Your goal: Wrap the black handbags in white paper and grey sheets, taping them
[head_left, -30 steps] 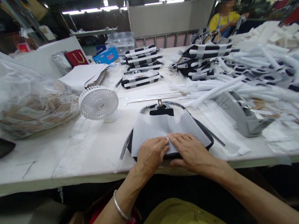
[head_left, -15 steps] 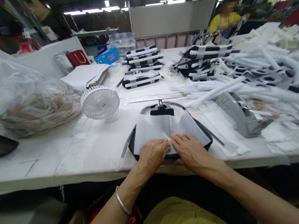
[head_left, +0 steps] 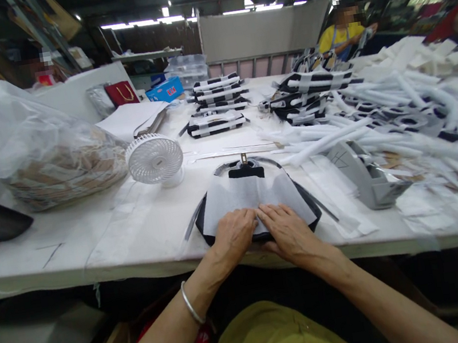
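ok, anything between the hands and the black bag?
Yes, the white sheet. It lies over the black bag, under the fingers of the left hand and right hand. Nothing else visible in between.

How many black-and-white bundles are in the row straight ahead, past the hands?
4 visible: nearest bundle, second bundle, third bundle and farthest bundle, one behind another, beyond the bag being handled. More may be hidden.

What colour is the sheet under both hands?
The thin, flat, paper-like sheet is plain pale greyish-white, showing best in the head view.
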A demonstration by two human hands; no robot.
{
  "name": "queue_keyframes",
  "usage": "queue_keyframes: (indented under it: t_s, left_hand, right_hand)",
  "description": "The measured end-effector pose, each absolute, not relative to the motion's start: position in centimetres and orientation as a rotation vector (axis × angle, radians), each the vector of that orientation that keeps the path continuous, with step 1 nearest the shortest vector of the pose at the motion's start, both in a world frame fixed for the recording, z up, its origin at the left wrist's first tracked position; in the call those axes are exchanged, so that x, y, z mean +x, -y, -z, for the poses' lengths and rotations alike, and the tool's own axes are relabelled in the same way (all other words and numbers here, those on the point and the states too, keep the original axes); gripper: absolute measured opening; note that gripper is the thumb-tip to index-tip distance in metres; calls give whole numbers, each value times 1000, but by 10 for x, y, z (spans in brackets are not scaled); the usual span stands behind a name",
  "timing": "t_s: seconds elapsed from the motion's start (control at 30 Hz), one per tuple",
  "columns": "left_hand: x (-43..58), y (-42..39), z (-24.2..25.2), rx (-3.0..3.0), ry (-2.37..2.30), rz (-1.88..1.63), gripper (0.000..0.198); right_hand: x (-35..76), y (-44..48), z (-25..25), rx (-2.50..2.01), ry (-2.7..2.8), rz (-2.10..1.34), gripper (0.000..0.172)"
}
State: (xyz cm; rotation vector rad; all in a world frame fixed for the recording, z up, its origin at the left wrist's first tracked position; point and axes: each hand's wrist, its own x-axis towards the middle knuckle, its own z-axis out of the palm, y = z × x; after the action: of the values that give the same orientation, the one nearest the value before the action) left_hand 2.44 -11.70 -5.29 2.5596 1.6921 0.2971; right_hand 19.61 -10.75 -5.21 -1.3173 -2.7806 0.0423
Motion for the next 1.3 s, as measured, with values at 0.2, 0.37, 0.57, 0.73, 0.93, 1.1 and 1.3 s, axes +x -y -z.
queue_keyframes:
  t_s: [0.2,0.37,0.57,0.73,0.93,1.1,1.3]
  left_hand:
    - [32,125,58,2501,-1806,-355,14]
    - [29,123,54,2536,-1711,-281,16]
    - [22,119,54,2401,-1721,-370,11]
    - [14,120,60,2228,-1748,-630,16]
    - [18,118,57,2478,-1663,-452,39]
    - [21,116,49,2565,-1669,-265,25]
    - [22,114,51,2647,-1640,-216,28]
  right_hand:
    - [196,109,54,-1311,2750,-93,77]
    - [194,109,54,-1335,2776,-37,83]
    - [196,106,53,-1299,2829,9,85]
    - [198,106,53,-1258,2859,66,84]
    - [195,107,50,-1306,2855,-38,80]
    - [207,95,23,-1213,2775,-572,58]
    - [189,59,-26,-1449,2708,-605,35]
